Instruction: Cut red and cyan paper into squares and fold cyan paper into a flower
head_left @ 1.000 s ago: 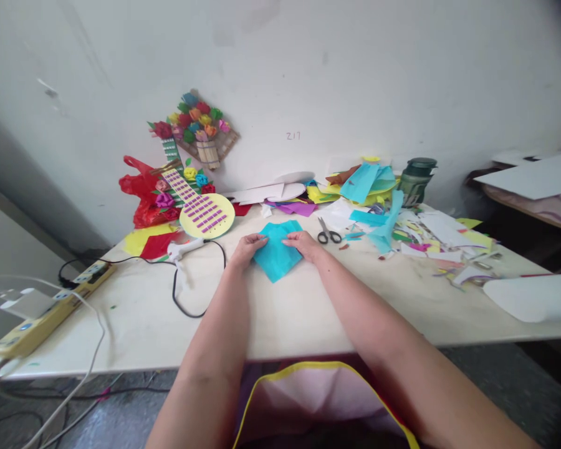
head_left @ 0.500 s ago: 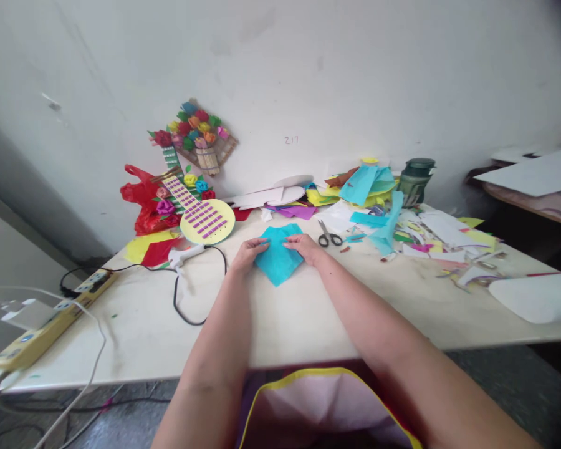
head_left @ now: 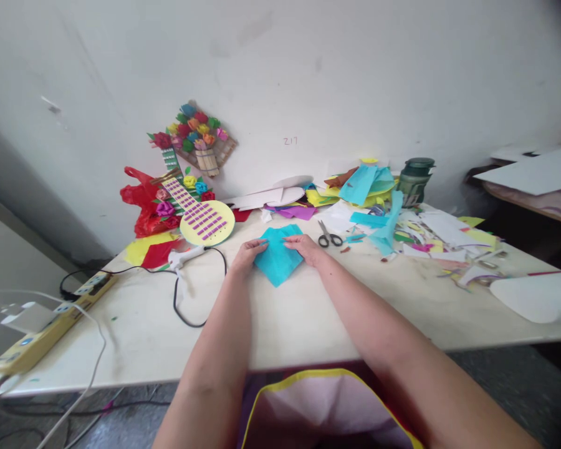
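Observation:
A sheet of blue crepe paper [head_left: 279,259], with a pointed corner toward me, is held just above or on the table in front of me; I cannot tell whether it touches. My left hand [head_left: 249,254] pinches its left edge between thumb and fingers. On the other side, my right hand [head_left: 305,247] grips the upper right part, thumb lying over the paper. Black-handled scissors [head_left: 329,235] rest to the right of my right hand. To the left of my left hand lies a white glue gun [head_left: 186,254] with a black cord.
A yellow power strip [head_left: 56,324] with a white charger runs along the left edge. Behind stand paper flowers [head_left: 199,128] and a yellow guitar-shaped craft [head_left: 207,222]. Paper scraps [head_left: 434,234] and a green bottle [head_left: 414,182] occupy the right. The table's front edge is close to me.
Almost nothing differs. Both hands keep their hold on the blue crepe paper in the same place; the view has shifted very slightly.

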Available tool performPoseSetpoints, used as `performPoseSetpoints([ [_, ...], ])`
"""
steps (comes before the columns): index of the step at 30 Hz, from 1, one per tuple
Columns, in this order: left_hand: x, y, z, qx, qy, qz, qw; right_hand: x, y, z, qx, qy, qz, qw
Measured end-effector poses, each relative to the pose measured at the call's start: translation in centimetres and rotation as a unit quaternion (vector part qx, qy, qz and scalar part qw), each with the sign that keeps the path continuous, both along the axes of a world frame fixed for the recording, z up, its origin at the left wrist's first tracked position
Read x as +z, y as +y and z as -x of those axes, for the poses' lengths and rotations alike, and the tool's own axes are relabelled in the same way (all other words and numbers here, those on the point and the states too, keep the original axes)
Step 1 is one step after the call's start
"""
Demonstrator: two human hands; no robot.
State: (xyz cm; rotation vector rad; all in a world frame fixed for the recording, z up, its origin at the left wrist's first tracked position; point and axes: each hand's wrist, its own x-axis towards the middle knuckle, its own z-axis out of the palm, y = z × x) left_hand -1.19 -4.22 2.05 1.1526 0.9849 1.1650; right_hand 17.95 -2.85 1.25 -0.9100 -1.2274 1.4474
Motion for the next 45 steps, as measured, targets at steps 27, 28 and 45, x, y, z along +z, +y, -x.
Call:
performPoseSetpoints([
  [27,-0.4,0.8,0.4,0.15,0.211,-0.144,0.955,0.3,0.5,-0.5,-0.116,-0.069,-0.086,0.987],
  [28,-0.3,0.9,0.3,0.169,0.235,-0.166,0.943,0.3,0.6,-0.5,-0.139,-0.083,-0.099,0.982],
  [45,0.8,0.3,-2.8,0.108,0.351,-0.356,0.859,1.2,-0.8,0.7,-0.079,-0.075,-0.075,0.991],
])
